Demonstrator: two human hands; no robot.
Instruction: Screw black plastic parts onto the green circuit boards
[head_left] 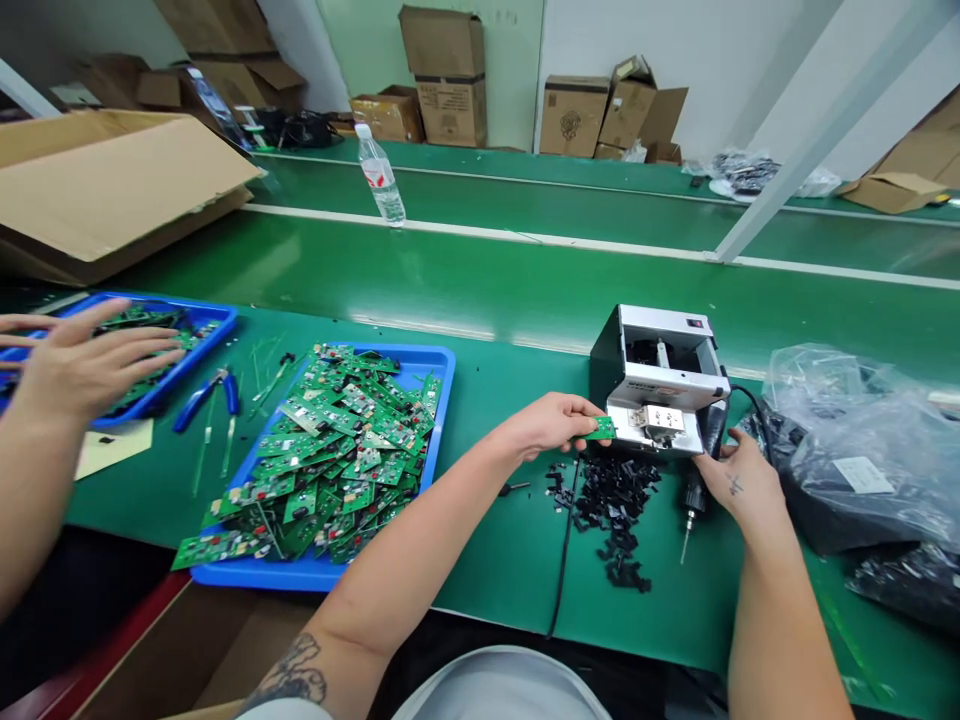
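1. Left hand: reaching forward, fingers and thumb pinched on a small green circuit board. The board's far end is at the front slot of the benchtop machine, a silver-and-black unit; exact contact hidden.
2. Right hand: open, fingers spread and pointing up-left, just beside the machine's front corner. It sits over a black electric screwdriver, which has a thin metal bit pointing toward the person. Contact unclear.
3. Just below the machine: a loose pile of small black plastic pieces. A black cable runs down the bench beside it.
4. Left of the arms: blue tray heaped with green circuit boards. Blue-handled pliers lie farther left.
5. Far left: a co-worker's hand, spread over a second blue tray of boards.
6. Right: clear plastic bag with black contents, on the green bench.
7. Beyond: green conveyor belt with a plastic water bottle on it. Cardboard boxes stand along the far wall.
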